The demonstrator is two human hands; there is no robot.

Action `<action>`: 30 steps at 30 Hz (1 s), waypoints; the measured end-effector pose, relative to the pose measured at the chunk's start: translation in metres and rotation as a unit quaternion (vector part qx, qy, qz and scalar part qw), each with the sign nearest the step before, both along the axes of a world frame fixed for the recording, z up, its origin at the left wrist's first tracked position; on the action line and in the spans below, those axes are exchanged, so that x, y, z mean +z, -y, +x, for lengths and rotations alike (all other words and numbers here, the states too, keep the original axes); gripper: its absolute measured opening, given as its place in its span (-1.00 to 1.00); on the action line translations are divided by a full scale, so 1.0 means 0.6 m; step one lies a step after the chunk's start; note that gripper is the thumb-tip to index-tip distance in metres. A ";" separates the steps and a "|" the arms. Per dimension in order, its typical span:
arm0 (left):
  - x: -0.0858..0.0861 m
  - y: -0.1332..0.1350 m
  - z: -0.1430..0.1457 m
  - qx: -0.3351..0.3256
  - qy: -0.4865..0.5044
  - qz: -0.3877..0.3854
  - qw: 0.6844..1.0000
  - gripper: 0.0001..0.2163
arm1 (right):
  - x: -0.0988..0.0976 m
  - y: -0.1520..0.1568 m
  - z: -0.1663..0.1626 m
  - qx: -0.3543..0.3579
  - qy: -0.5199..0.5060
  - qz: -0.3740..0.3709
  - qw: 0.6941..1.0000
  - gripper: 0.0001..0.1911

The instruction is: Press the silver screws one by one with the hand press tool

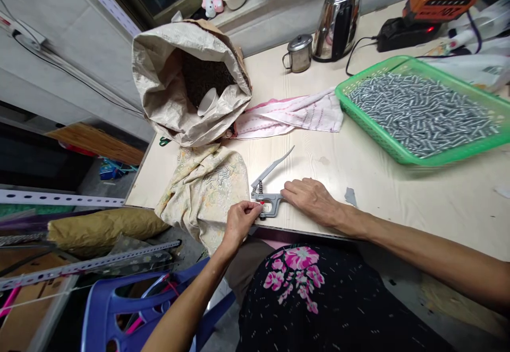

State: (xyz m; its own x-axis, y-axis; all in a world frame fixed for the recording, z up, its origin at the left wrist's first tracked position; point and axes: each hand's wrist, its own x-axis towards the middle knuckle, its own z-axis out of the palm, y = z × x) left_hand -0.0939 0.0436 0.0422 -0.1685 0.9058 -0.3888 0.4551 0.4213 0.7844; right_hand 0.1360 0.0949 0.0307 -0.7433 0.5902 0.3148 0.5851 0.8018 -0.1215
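A grey metal hand press (273, 198) sits at the table's front edge, its long lever raised, with a spring under the lever and a small red part at its jaw. My left hand (240, 224) pinches thumb and forefinger together right at that jaw; whatever is between the fingertips is too small to make out. On the other side, my right hand (311, 200) is closed, its curled fingers at the back of the press frame. Left of the press, a patterned cloth (207, 182) carries a small pile of metal pins (223, 175).
A green basket (402, 152) full of short metal pins stands at the right. An open sack (159, 91) with a white cup (207, 102) inside leans at the back left. Behind are a towel (295, 115), a lidded mug (299, 54), a kettle (338, 19) and an orange device (442, 0).
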 end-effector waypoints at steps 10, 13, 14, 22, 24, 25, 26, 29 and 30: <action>0.030 -0.026 0.009 -0.057 -0.034 -0.119 0.991 -0.87 | -0.004 -0.002 0.001 -0.007 -0.003 -0.106 0.994 -0.78; 0.036 -0.032 0.008 -0.057 0.000 -0.148 0.987 -0.85 | -0.007 0.002 0.003 -0.004 -0.010 -0.105 0.994 -0.79; 0.036 -0.033 0.007 -0.053 0.011 -0.152 0.987 -0.85 | -0.008 0.003 0.004 -0.003 -0.014 -0.104 0.995 -0.79; 0.023 -0.024 0.005 -0.077 -0.028 -0.095 0.992 -0.87 | -0.014 0.003 0.008 0.012 -0.018 -0.087 0.996 -0.79; 0.023 -0.024 0.006 -0.066 -0.010 -0.102 0.993 -0.86 | -0.015 0.002 0.008 0.009 -0.018 -0.096 0.995 -0.80; 0.024 -0.025 0.006 -0.052 0.006 -0.104 0.993 -0.84 | -0.015 0.002 0.009 0.005 -0.017 -0.101 0.995 -0.80; 0.026 -0.026 0.006 -0.033 0.025 -0.101 0.994 -0.83 | -0.016 0.002 0.009 -0.003 -0.017 -0.106 0.994 -0.80; 0.035 -0.030 0.004 0.030 0.084 -0.066 0.994 -0.76 | -0.018 -0.001 0.008 -0.032 -0.012 -0.113 0.993 -0.78; 0.037 -0.031 0.004 0.044 0.094 -0.047 0.993 -0.76 | -0.019 -0.002 0.008 -0.036 -0.008 -0.116 0.993 -0.77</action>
